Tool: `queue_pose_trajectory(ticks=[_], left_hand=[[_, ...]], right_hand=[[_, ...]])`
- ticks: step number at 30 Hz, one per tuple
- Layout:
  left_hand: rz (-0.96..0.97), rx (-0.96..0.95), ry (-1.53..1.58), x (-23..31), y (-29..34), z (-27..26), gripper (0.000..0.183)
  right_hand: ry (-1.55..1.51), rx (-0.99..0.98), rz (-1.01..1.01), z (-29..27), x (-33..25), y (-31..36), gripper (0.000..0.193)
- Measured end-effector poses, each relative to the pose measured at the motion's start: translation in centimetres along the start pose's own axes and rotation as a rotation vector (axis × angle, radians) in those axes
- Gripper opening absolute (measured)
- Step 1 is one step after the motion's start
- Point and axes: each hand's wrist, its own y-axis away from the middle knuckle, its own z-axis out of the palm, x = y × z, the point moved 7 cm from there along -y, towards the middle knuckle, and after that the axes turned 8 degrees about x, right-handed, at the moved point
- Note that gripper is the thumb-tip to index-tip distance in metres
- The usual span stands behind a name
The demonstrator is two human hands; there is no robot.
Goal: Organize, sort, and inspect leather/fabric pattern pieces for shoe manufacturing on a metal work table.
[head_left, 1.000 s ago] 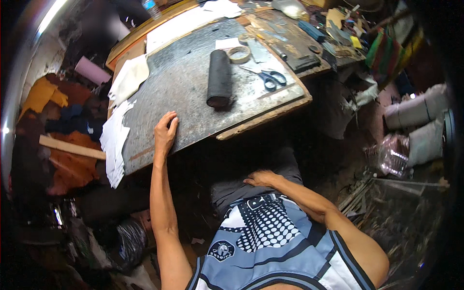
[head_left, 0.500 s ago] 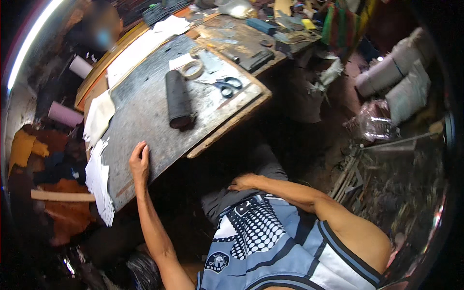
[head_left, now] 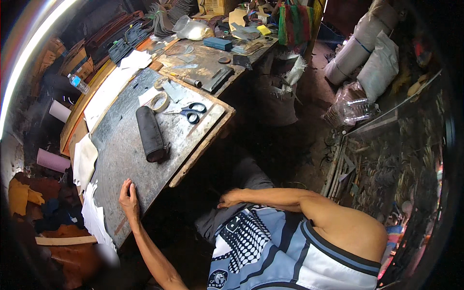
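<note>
My left hand [head_left: 129,200] rests on the near left edge of the dark, worn worktable [head_left: 113,166]. Its fingers are a little apart and hold nothing. On my lap, over grey trousers [head_left: 205,224], lies my right hand [head_left: 231,198], fingers loosely bent with nothing seen in them. Beyond my left hand, a black zippered pouch [head_left: 152,135] shaped like a tube lies on the tabletop. Past it are dark-handled scissors [head_left: 191,114], their blades pointing left, and a roll of tape [head_left: 159,102].
White sheets [head_left: 94,212] hang over the table's left side. A second table [head_left: 186,53] at the back bears a blue block [head_left: 217,44] and scraps. Pink rolls [head_left: 53,160] and a water bottle [head_left: 79,84] are at left. Wrapped rolls [head_left: 350,58] stand at right.
The whole view has shifted, so the table and its things sit lower and further left, and more of the back table shows. My hands stay on the table and lap.
</note>
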Motion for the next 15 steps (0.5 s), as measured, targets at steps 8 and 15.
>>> queue_pose_trajectory(ticks=[8, 15], left_hand=[[0.019, -0.007, -0.101, 1.1, 0.1, 0.1, 0.029], [0.120, -0.029, -0.294, 2.3, -0.4, 0.9, 0.032]], right_hand=[[-0.055, -0.091, 0.015, -0.1, 0.9, -1.5, 0.065], [0.150, 0.364, -0.426, 4.2, 4.2, -7.2, 0.054]])
